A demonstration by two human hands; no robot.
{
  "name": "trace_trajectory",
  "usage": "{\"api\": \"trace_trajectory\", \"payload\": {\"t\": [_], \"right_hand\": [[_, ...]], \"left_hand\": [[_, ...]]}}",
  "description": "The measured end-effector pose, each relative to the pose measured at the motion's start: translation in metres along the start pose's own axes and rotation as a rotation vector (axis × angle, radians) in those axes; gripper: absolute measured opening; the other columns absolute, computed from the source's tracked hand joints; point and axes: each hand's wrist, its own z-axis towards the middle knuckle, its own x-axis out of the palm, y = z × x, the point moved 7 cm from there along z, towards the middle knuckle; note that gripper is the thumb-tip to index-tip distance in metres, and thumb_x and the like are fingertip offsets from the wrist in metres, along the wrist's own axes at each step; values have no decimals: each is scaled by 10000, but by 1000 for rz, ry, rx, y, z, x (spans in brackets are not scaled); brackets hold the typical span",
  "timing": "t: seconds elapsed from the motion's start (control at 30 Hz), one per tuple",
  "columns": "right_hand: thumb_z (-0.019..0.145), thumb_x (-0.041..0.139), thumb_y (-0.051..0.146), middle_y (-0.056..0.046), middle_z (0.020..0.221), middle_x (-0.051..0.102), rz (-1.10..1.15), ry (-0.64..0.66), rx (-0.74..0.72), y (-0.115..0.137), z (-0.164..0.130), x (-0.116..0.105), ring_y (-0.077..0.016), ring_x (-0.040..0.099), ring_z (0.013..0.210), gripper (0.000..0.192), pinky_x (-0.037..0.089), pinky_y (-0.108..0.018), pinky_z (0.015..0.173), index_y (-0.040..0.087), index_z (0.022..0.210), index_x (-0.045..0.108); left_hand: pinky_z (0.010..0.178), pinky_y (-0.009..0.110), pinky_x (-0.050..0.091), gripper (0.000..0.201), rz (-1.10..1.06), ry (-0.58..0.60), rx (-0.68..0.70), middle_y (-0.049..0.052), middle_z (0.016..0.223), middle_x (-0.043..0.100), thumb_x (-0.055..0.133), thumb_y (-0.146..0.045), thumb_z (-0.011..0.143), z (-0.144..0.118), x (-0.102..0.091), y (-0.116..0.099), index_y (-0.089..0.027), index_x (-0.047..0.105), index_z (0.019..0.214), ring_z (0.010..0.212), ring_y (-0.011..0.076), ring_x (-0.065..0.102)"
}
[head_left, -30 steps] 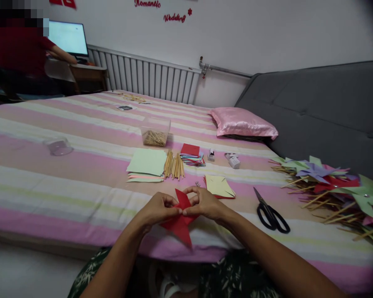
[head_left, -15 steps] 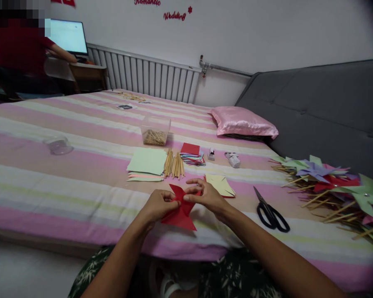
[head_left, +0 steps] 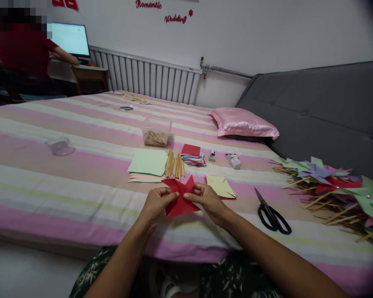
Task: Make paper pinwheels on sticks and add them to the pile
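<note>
Between my two hands is a red paper pinwheel (head_left: 182, 207), its corners partly folded and raised, held over the near edge of the bed. My left hand (head_left: 157, 203) pinches its left side, thumb on top. On the right side, my right hand (head_left: 207, 199) grips the paper between thumb and fingers close to the middle. Just beyond my right hand lies a stack of cut yellow paper squares (head_left: 220, 187) with red sheets under it. Past the pinwheel are a pile of pale green paper (head_left: 148, 163) and a row of wooden sticks (head_left: 175, 165).
Black-handled scissors (head_left: 272, 217) lie right of my forearm. Finished pinwheels (head_left: 329, 178) are heaped at the far right. Farther back sit a clear box of sticks (head_left: 156, 132), small colored squares (head_left: 191, 154), a clear lid (head_left: 61, 147) and a pink pillow (head_left: 244, 123). A person (head_left: 25, 54) sits at a monitor.
The red pinwheel has turned in my hands and its raised corners have shifted. My right hand has lowered and its fingers have closed in on the paper.
</note>
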Motion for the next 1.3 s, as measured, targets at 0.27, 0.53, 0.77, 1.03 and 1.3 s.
{"api": "trace_trajectory", "payload": {"t": [0.27, 0.53, 0.77, 1.03, 1.3], "right_hand": [[538, 808, 324, -64, 856, 709, 28, -60, 21, 1, -1, 0, -199, 666, 755, 445, 504, -338, 750, 140, 907, 641], [547, 793, 336, -62, 841, 711, -53, -77, 14, 1, 0, -2, -207, 667, 749, 442, 512, -319, 706, 150, 914, 630], [554, 789, 358, -64, 851, 709, -79, -62, -18, 4, 0, -1, -208, 666, 752, 461, 513, -326, 699, 159, 931, 614], [561, 786, 388, -30, 691, 678, -74, -102, -21, 6, -1, -4, -161, 636, 612, 427, 482, -272, 589, 142, 864, 614], [556, 768, 450, -11, 639, 654, -83, -221, -64, 10, 0, -12, -162, 620, 594, 387, 476, -279, 579, 156, 754, 615]], "left_hand": [[463, 196, 333, 248, -13, -14, 10, -38, 458, 567, 777, -255, 459, -1, 4, -1, -135, 563, 489, 438, 77, 473], [541, 230, 398, 259, 63, 72, 3, 43, 608, 677, 778, -281, 489, -2, 6, 1, -94, 691, 646, 538, 133, 565], [550, 240, 416, 261, 34, 90, -14, 54, 603, 690, 785, -289, 486, -2, 9, 3, -100, 702, 646, 538, 148, 583], [520, 229, 400, 212, -7, 60, -44, 29, 552, 668, 769, -266, 493, -2, 7, 5, -111, 681, 608, 501, 131, 559], [470, 209, 341, 173, 15, 44, -50, -8, 486, 617, 753, -245, 507, -3, 7, 3, -130, 626, 531, 447, 100, 500]]}}
